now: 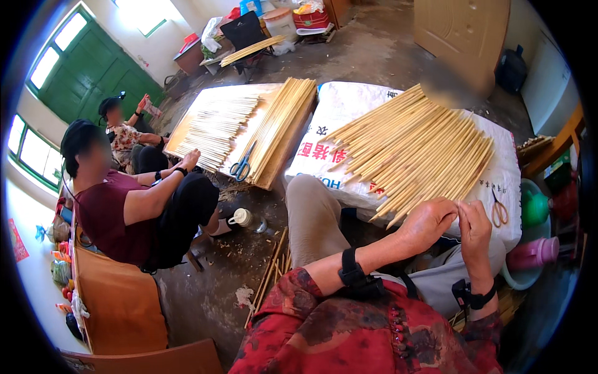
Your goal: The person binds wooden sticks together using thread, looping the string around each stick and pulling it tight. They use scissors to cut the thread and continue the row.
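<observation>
My left hand [430, 219] and my right hand [474, 225] meet over the near edge of the table, fingertips pinched together. Whatever is between the fingers is too small to make out. Just beyond them, many pale yellow stalks [417, 153] lie fanned out side by side. Beneath the stalks is a white woven sack [339, 100] with printing, spread over the table. To the right of my right hand rests a pair of scissors [499, 212] with orange handles.
Left of my table, another table [268, 181] carries more stalks [283, 124] and blue-handled scissors [243, 163]. One person [140, 199] sits working there, another [124, 134] farther back. A cream flask [244, 218] stands on the floor. At right, a basin [520, 280] holds a pink thermos [536, 252].
</observation>
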Demonstrator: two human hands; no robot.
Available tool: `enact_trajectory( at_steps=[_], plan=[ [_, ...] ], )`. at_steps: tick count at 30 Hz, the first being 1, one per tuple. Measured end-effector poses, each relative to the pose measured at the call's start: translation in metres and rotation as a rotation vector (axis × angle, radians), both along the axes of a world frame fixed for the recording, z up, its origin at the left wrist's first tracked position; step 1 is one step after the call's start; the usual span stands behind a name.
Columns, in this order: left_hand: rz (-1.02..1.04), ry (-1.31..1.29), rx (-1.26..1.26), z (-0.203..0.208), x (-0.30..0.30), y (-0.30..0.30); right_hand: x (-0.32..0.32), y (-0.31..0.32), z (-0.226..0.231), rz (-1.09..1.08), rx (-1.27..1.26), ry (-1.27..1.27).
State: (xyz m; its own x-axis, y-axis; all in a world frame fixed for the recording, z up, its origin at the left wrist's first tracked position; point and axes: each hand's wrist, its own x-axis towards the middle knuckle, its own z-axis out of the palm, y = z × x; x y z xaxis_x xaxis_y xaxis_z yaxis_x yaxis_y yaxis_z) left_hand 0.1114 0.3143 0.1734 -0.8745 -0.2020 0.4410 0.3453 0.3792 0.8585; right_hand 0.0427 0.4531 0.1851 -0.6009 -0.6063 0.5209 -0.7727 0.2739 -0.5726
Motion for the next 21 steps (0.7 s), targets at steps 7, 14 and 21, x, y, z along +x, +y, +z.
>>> enact_trajectory(
  at_steps=[7,14,21],
  plan=[
    [0.013,-0.064,-0.108,-0.008,-0.003,-0.003,0.006,0.011,0.0,0.062,0.15,-0.077],
    [-0.031,-0.034,-0.166,-0.008,-0.001,-0.002,0.003,0.013,-0.003,0.036,0.086,-0.29],
    [-0.03,-0.01,-0.239,-0.012,-0.004,-0.005,0.0,0.013,-0.012,0.012,0.062,-0.425]
  ],
)
